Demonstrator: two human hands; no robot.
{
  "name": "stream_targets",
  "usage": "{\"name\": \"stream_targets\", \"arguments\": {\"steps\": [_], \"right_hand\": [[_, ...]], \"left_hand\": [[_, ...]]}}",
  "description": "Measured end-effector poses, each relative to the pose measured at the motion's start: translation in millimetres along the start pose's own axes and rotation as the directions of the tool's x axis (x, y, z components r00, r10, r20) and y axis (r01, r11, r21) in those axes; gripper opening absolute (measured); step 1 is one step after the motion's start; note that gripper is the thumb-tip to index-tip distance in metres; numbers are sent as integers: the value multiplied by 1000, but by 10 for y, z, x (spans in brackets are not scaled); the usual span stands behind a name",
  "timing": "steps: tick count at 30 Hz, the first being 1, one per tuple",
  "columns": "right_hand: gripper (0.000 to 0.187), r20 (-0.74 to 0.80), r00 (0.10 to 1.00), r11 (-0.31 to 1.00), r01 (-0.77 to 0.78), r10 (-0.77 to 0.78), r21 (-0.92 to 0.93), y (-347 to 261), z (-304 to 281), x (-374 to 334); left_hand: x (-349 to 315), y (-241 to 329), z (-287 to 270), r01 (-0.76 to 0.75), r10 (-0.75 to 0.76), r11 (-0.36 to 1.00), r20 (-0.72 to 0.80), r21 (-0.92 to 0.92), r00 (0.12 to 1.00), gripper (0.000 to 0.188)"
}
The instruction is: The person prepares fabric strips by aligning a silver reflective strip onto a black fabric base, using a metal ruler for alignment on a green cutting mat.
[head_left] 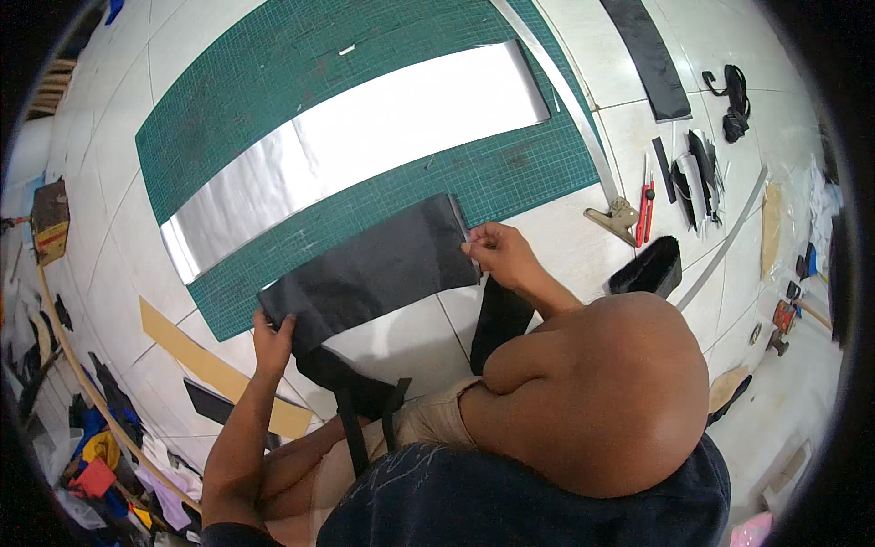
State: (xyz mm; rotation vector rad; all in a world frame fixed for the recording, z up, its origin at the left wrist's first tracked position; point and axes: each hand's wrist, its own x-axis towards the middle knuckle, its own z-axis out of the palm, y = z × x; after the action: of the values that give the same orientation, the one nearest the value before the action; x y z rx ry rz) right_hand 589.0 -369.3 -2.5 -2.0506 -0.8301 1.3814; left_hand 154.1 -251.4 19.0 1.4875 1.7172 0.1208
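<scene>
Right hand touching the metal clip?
Apart. The head view shows white tile between the right hand and the metal clip; the fingers are at the right end of the black panel.

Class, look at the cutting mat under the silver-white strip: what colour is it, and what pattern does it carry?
The cutting mat is green with fine grid lines, seen in the head view.

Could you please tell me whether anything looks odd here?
The silvery strip looks rippled toward its left end, unlike its smoother right; a white scrap lies stray beyond it on the green mat.
</scene>
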Motion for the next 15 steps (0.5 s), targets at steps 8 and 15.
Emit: {"name": "stream_targets", "arguments": {"steps": [8, 15], "right_hand": [[29, 374, 919, 773, -327, 126, 543, -206, -246, -107], [31, 538, 843, 600, -428, -5, 676, -122, -25, -41]], "left_hand": [[-220, 1249, 549, -333, 303, 942, 306, 48, 903, 57], [-240, 1991, 1361, 69, 112, 950, 535, -306, 837, 66]]}}
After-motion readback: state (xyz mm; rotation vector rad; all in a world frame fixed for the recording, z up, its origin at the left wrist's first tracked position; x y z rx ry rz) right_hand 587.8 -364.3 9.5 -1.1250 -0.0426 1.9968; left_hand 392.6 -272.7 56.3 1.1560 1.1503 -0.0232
